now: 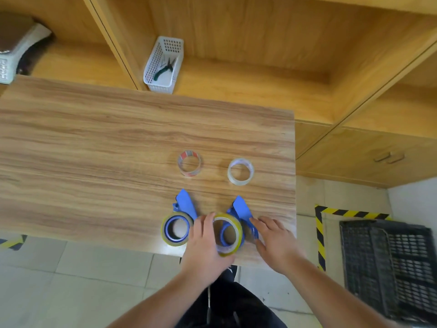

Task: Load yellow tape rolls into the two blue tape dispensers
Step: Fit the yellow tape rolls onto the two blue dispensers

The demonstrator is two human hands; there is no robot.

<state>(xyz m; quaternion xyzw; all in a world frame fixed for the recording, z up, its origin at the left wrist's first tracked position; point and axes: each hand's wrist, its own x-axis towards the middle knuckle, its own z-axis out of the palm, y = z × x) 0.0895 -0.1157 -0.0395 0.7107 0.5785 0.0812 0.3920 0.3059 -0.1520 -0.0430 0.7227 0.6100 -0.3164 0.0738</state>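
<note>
Two blue tape dispensers lie near the table's front edge. The left dispenser (183,204) has a yellow tape roll (165,235) seated around its blue hub. The right dispenser (242,208) has a second yellow tape roll (237,229) tilted over its hub. My left hand (204,247) grips that roll from its left side, with the thumb under its near edge. My right hand (275,240) rests on the right dispenser's right side, fingers spread along its body.
A clear roll with red print (190,163) and a plain clear roll (240,171) stand farther back on the wooden table (94,150). A white basket (163,65) with pliers sits on the shelf behind. A black crate (387,263) is on the floor at right.
</note>
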